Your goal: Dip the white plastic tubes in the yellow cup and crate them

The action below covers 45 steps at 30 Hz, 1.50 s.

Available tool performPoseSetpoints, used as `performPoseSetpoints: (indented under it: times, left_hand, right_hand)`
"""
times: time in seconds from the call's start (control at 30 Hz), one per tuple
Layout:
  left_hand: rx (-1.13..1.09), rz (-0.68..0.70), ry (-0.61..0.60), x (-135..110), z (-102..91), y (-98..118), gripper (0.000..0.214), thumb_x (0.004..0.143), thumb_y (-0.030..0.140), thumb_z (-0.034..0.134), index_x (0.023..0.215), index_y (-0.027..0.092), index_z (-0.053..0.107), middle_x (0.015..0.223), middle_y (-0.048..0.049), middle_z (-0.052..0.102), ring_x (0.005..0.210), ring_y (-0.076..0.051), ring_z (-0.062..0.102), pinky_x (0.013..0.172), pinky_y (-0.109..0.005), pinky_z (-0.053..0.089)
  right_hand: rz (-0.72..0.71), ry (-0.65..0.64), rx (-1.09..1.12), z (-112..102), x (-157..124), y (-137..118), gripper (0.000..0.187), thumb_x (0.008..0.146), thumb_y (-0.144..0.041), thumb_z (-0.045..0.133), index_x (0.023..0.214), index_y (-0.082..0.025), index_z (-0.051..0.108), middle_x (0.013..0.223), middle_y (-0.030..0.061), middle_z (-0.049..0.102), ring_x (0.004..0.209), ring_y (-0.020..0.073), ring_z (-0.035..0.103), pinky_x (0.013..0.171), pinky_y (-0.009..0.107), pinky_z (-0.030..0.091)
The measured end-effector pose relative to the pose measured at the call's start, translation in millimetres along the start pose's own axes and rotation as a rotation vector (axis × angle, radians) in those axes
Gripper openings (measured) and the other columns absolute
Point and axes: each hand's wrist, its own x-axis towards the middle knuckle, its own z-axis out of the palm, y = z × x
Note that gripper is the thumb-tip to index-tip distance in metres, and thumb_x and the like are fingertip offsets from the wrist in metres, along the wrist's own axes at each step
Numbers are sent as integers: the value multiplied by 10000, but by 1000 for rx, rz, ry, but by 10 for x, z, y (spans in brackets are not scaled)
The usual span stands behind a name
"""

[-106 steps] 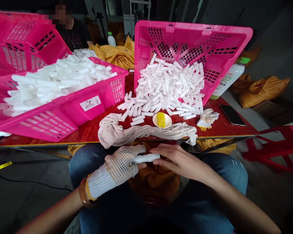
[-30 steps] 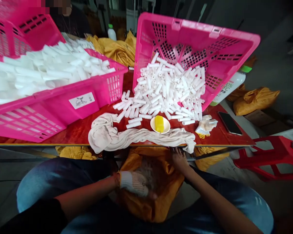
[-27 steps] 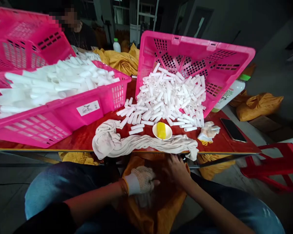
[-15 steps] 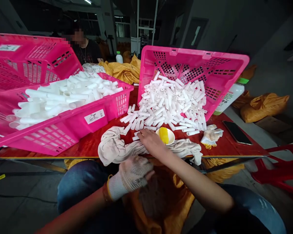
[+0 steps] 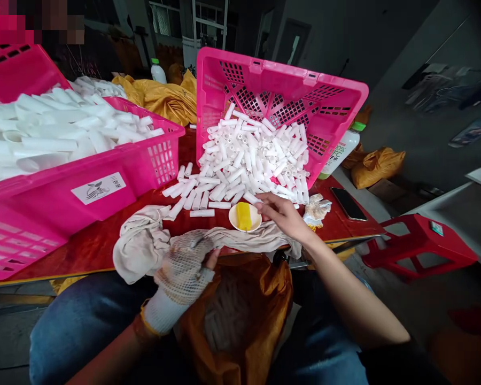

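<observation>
My left hand (image 5: 186, 270) wears a white dotted knit glove and is over the beige cloth (image 5: 138, 243) at the table's front edge. Its thumb sticks out to the right; the other fingers are blurred, so any grip is hidden. My right hand (image 5: 282, 214) is bare and reaches to the front of a heap of short white plastic tubes (image 5: 244, 155). Its thumb and fingertips close on the end of one white tube (image 5: 250, 197). Just left of this hand is a small dish (image 5: 257, 220) with a yellow block (image 5: 244, 216) in it.
The heap spills from a tipped pink basket (image 5: 282, 69). Another pink basket (image 5: 144, 182), full of larger white tubes (image 5: 64, 128), stands left. At right lie a spare glove (image 5: 316, 209) and a phone (image 5: 348, 204). An orange sack (image 5: 272, 289) opens between the knees; a red stool (image 5: 420, 240) stands right.
The view has turned to the right. My right hand has moved from the left of the dish to its right, at the heap's edge. My left hand has risen to the cloth.
</observation>
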Motion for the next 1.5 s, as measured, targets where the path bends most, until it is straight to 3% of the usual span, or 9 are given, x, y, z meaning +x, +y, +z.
performPoseSetpoints:
  times: [0.13, 0.23, 0.33, 0.57, 0.77, 0.97, 1.17, 1.37, 1.5]
  left_hand:
    - [-140, -76, -54, 219, 363, 380, 113, 983, 281, 668, 991, 185, 726, 929, -70, 800, 837, -241, 759, 822, -393, 629]
    - [-64, -164, -162, 291, 580, 513, 231, 1012, 381, 634, 962, 189, 752, 857, -55, 798, 733, -252, 741, 715, -406, 599]
    - [18, -143, -147, 297, 671, 533, 230, 1026, 330, 615, 928, 178, 759, 820, -40, 799, 671, -247, 733, 655, -393, 558]
    - [50, -48, -44, 290, 719, 505, 155, 971, 205, 656, 893, 124, 763, 769, -68, 793, 600, -248, 724, 623, -388, 550]
    - [116, -64, -137, 234, 753, 504, 275, 1020, 227, 576, 825, 158, 756, 777, -61, 798, 624, -240, 726, 637, -385, 580]
    - [61, -55, -88, 256, 726, 503, 226, 1000, 207, 610, 832, 146, 748, 778, -57, 793, 630, -231, 722, 649, -368, 569]
    - [70, -69, -40, 254, 749, 494, 239, 998, 200, 597, 812, 173, 746, 754, -43, 791, 608, -208, 712, 650, -338, 552]
    - [99, -79, -38, 239, 742, 485, 212, 1001, 237, 619, 870, 179, 776, 802, -33, 813, 645, -198, 738, 688, -321, 585]
    - [63, -91, -70, 228, 744, 472, 215, 1006, 233, 613, 887, 159, 776, 822, -41, 818, 654, -218, 751, 677, -344, 585]
  right_hand:
    - [-40, 68, -60, -146, -189, 294, 421, 1073, -505, 529, 1342, -232, 702, 1279, 114, 718, 1235, 278, 658, 1099, 471, 506]
    - [-103, 49, -106, -25, -275, 379, 424, 1098, -444, 486, 1443, -254, 642, 1316, 124, 680, 1266, 277, 630, 1097, 483, 511]
    - [-179, 49, -155, 37, -307, 396, 367, 1088, -360, 522, 1416, -265, 654, 1302, 125, 675, 1243, 285, 631, 1075, 488, 522]
    - [-296, 53, -230, 15, -306, 401, 288, 1054, -234, 585, 1336, -243, 647, 1223, 107, 720, 1169, 287, 653, 1006, 476, 553]
    - [-257, -15, -297, 38, -329, 385, 312, 1082, -244, 501, 1371, -218, 619, 1317, 142, 645, 1252, 299, 625, 1072, 507, 551]
    - [-240, -128, -337, -21, -321, 313, 389, 1102, -248, 434, 1461, -217, 581, 1343, 150, 583, 1299, 289, 617, 1133, 491, 543]
    - [-218, -76, -305, 6, -304, 287, 345, 1089, -260, 490, 1418, -209, 580, 1333, 150, 587, 1266, 297, 633, 1083, 488, 576]
    - [-206, -126, -304, -14, -291, 290, 341, 1105, -286, 466, 1411, -218, 599, 1319, 142, 611, 1256, 295, 648, 1088, 499, 569]
    - [-211, -50, -282, 3, -297, 318, 344, 1078, -313, 544, 1406, -221, 595, 1320, 144, 608, 1231, 293, 655, 1039, 471, 596]
